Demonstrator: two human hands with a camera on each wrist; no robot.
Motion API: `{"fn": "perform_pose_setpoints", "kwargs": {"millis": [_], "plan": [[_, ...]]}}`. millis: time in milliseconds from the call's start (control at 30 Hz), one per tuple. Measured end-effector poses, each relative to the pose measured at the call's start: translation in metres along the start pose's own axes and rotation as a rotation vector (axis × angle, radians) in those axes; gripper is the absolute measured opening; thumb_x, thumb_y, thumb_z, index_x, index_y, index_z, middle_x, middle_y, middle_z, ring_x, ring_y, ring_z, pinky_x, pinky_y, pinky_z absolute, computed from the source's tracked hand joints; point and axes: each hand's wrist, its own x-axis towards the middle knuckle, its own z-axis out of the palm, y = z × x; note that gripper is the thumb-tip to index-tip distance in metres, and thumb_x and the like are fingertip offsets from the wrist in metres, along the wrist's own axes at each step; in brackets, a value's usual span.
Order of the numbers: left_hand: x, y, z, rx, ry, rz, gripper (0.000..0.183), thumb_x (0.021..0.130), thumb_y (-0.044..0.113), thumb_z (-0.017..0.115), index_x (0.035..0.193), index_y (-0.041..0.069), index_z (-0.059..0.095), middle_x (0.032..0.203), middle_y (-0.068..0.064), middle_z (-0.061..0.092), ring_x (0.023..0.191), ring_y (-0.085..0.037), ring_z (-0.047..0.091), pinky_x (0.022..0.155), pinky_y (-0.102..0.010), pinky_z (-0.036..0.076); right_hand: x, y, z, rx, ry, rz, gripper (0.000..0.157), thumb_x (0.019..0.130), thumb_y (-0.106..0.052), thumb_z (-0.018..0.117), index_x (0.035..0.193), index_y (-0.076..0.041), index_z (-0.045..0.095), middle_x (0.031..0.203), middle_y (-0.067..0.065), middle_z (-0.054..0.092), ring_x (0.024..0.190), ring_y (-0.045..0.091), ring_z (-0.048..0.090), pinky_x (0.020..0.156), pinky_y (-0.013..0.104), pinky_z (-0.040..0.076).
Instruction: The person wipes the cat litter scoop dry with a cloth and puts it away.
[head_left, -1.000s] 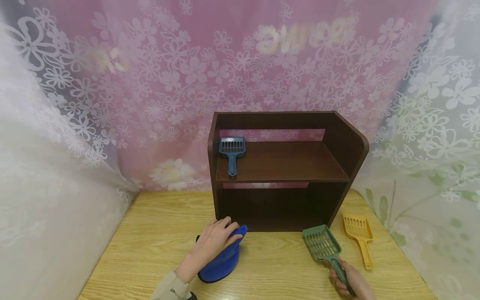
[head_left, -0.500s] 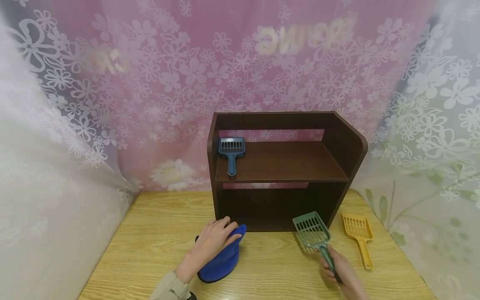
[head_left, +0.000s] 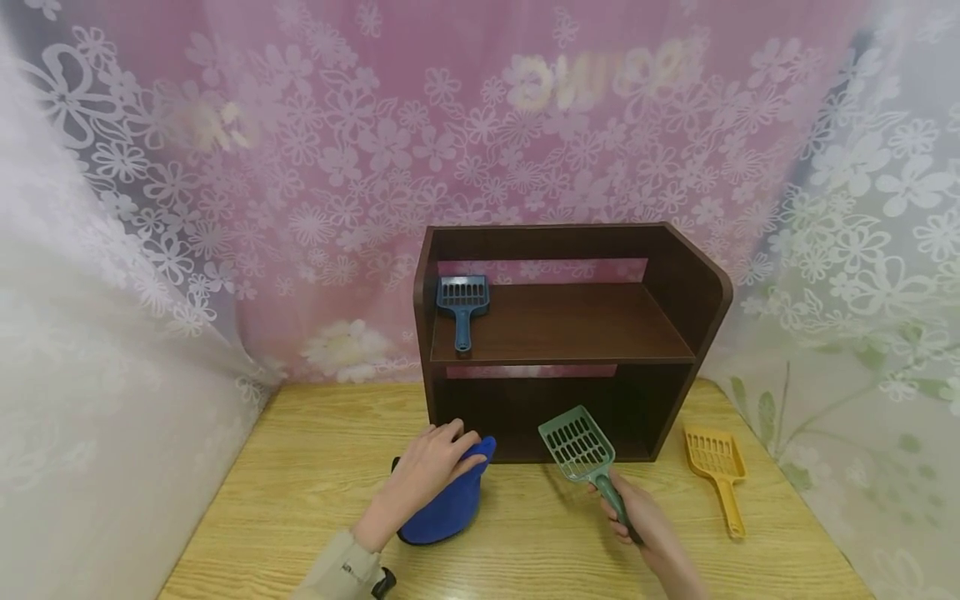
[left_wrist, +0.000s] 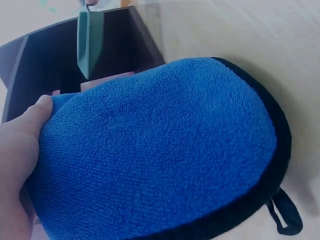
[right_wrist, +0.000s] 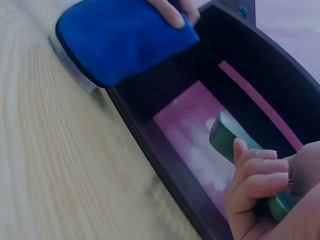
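Note:
My left hand [head_left: 426, 471] grips the narrow end of a blue terry cleaning mitt [head_left: 447, 515] between thumb and fingers. In the left wrist view the mitt hangs broadside, with a black edge and a black hanging loop [left_wrist: 287, 220]. My right hand [head_left: 637, 512] has its fingers curled round the handle of a green litter scoop [head_left: 601, 477], its slotted head raised in front of the shelf's lower opening. In the right wrist view, part of the green scoop is hidden behind the curled fingers [right_wrist: 260, 175]. The mitt and the green scoop are apart.
A dark brown two-tier shelf [head_left: 562, 321] stands at the back of the wooden table [head_left: 337, 425]. On its upper tier, at the left, lies a blue litter scoop [head_left: 462, 325]. A yellow litter scoop [head_left: 726, 492] lies on the table at the right. Floral curtains [head_left: 300, 150] surround the table.
My right hand has carried the green scoop leftward and upward from near the yellow scoop. My left hand has lifted the blue mitt a little.

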Motion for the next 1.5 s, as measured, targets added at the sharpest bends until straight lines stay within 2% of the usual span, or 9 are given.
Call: {"fn": "perform_pose_setpoints", "kwargs": {"millis": [167, 333, 467, 600, 733, 933, 1033, 1300, 1500], "plan": [[0.026, -0.003, -0.013, 0.064, 0.032, 0.044, 0.023, 0.087, 0.043, 0.059, 0.096, 0.022, 0.061, 0.077, 0.002, 0.046, 0.054, -0.008, 0.034, 0.051, -0.023, 0.025, 0.006, -0.011, 0.016, 0.000, -0.031, -0.044, 0.051, 0.100, -0.045, 0.026, 0.102, -0.005, 0.056, 0.059, -0.006, 0.042, 0.039, 0.003, 0.031, 0.037, 0.018, 0.028], [0.053, -0.002, -0.025, 0.189, 0.076, 0.073, 0.024, 0.088, 0.043, 0.057, 0.092, 0.019, 0.057, 0.079, 0.000, 0.047, 0.058, -0.011, 0.041, 0.054, -0.025, 0.029, 0.007, -0.018, 0.031, -0.020, -0.093, -0.065, 0.050, 0.100, -0.043, 0.025, 0.102, -0.002, 0.055, 0.062, -0.005, 0.043, 0.039, 0.002, 0.030, 0.037, 0.017, 0.026], [0.070, 0.005, -0.034, 0.251, 0.144, 0.085, 0.025, 0.086, 0.043, 0.061, 0.091, 0.019, 0.058, 0.080, 0.000, 0.049, 0.061, -0.012, 0.045, 0.055, -0.025, 0.031, 0.006, -0.020, 0.043, -0.052, -0.144, -0.074, 0.052, 0.101, -0.042, 0.024, 0.103, 0.000, 0.055, 0.062, -0.005, 0.043, 0.039, 0.003, 0.029, 0.037, 0.017, 0.026], [0.082, 0.017, -0.032, 0.246, 0.181, 0.107, 0.027, 0.084, 0.047, 0.062, 0.092, 0.021, 0.061, 0.079, 0.001, 0.051, 0.062, -0.009, 0.049, 0.055, -0.024, 0.034, 0.005, -0.024, 0.053, -0.071, -0.165, -0.086, 0.054, 0.100, -0.045, 0.026, 0.103, 0.001, 0.054, 0.062, -0.006, 0.043, 0.038, 0.002, 0.029, 0.036, 0.017, 0.026], [0.082, 0.031, -0.020, 0.182, 0.157, 0.104, 0.027, 0.084, 0.049, 0.060, 0.095, 0.024, 0.064, 0.082, 0.004, 0.054, 0.065, -0.007, 0.053, 0.056, -0.022, 0.039, 0.002, -0.030, 0.061, -0.086, -0.183, -0.102, 0.055, 0.098, -0.049, 0.029, 0.102, 0.000, 0.053, 0.060, -0.007, 0.042, 0.038, 0.002, 0.029, 0.036, 0.017, 0.025], [0.070, 0.050, 0.003, 0.070, 0.091, 0.080, 0.025, 0.086, 0.046, 0.059, 0.096, 0.024, 0.066, 0.086, 0.006, 0.057, 0.070, -0.006, 0.057, 0.059, -0.021, 0.044, -0.003, -0.039, 0.065, -0.101, -0.213, -0.127, 0.056, 0.097, -0.052, 0.027, 0.098, -0.002, 0.053, 0.058, -0.008, 0.039, 0.037, 0.002, 0.027, 0.036, 0.016, 0.024], [0.064, 0.056, 0.012, 0.054, 0.072, 0.084, 0.025, 0.088, 0.046, 0.057, 0.096, 0.023, 0.065, 0.086, 0.006, 0.056, 0.071, -0.007, 0.056, 0.059, -0.021, 0.044, -0.004, -0.042, 0.065, -0.095, -0.207, -0.147, 0.054, 0.098, -0.050, 0.027, 0.096, -0.003, 0.053, 0.057, -0.008, 0.039, 0.037, 0.001, 0.027, 0.036, 0.016, 0.024], [0.056, 0.058, 0.025, 0.105, 0.054, 0.111, 0.020, 0.091, 0.042, 0.054, 0.095, 0.025, 0.063, 0.085, 0.005, 0.056, 0.071, -0.008, 0.054, 0.058, -0.021, 0.041, -0.006, -0.040, 0.069, -0.116, -0.159, -0.154, 0.052, 0.098, -0.046, 0.030, 0.095, 0.000, 0.053, 0.056, -0.006, 0.039, 0.036, 0.002, 0.027, 0.035, 0.016, 0.023], [0.056, 0.048, 0.022, 0.165, 0.037, 0.102, 0.019, 0.087, 0.043, 0.058, 0.098, 0.027, 0.063, 0.093, 0.003, 0.059, 0.081, -0.011, 0.059, 0.061, -0.024, 0.043, -0.006, -0.042, 0.075, -0.131, -0.121, -0.164, 0.054, 0.097, -0.048, 0.032, 0.093, 0.000, 0.055, 0.056, -0.005, 0.039, 0.036, 0.003, 0.027, 0.035, 0.017, 0.023]]}}
